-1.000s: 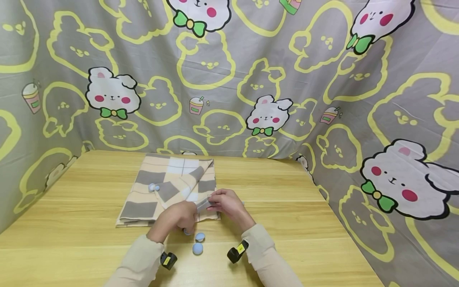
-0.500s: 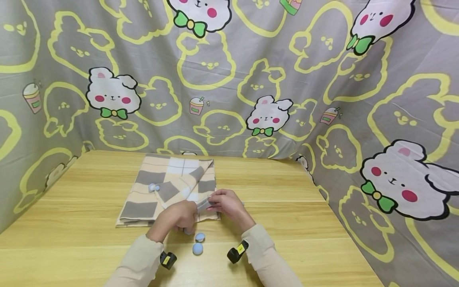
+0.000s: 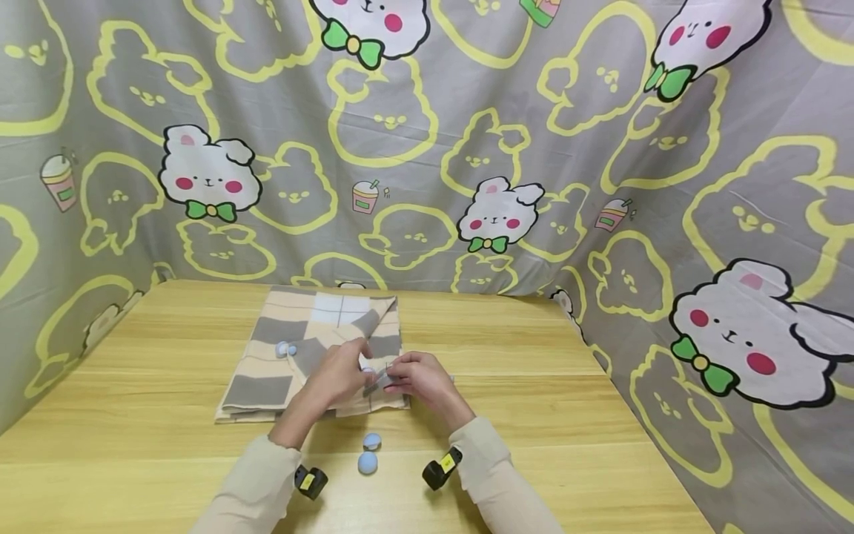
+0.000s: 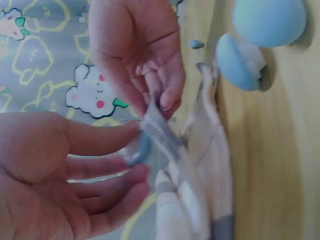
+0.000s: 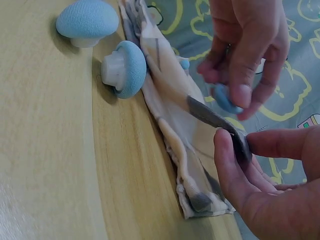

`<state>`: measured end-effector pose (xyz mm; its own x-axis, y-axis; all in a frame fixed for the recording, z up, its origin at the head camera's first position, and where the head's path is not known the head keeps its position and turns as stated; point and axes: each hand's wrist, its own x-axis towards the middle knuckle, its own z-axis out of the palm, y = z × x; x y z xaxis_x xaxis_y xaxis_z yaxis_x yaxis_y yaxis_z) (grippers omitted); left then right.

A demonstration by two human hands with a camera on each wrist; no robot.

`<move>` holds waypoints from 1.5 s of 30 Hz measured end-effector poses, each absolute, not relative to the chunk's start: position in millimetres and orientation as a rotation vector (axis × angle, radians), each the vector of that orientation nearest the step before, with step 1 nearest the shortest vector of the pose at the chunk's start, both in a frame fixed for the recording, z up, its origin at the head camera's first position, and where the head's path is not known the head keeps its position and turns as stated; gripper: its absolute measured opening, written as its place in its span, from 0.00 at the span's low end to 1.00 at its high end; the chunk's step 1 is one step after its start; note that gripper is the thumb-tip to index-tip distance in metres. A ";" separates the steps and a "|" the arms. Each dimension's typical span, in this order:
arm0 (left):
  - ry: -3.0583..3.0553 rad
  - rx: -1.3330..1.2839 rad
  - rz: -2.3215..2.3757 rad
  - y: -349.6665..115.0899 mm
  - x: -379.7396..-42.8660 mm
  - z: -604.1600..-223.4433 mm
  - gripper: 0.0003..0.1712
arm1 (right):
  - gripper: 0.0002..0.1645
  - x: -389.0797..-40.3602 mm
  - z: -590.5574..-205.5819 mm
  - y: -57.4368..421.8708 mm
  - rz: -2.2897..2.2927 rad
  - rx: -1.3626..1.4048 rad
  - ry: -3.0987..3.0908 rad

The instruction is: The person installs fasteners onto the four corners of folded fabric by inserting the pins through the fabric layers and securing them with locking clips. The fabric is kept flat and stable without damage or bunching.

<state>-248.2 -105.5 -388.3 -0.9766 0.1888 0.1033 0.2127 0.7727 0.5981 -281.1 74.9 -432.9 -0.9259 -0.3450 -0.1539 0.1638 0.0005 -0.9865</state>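
My right hand (image 3: 423, 378) pinches a grey corner of the folded checked cloth (image 3: 267, 360) between thumb and fingers, lifting it off the table. A thin pin shows at this corner. Beside it, my left hand (image 3: 339, 374) holds a small blue mushroom-shaped clip piece (image 5: 226, 100) between thumb and fingers, close to the cloth but apart from it in the right wrist view. A blue-and-white clip (image 3: 285, 348) sits on the left part of the cloth. Two more blue mushroom-shaped pieces, one on its side (image 3: 372, 442) and one cap up (image 3: 368, 463), lie in front of the cloth.
The wooden table (image 3: 534, 445) extends around the cloth. A grey curtain (image 3: 414, 170) with cartoon prints hangs behind and along both sides. A small blue bit (image 4: 196, 44) shows past the cloth's end in the left wrist view.
My left hand has come up from the table in front of the cloth to the corner, bringing a blue clip piece with it. The right hand keeps its place.
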 end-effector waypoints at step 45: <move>-2.514 -0.140 -1.773 -107.3 -267.0 -406.2 0.09 | 0.15 -281.6 -429.9 73.5 -2.084 -0.183 1.881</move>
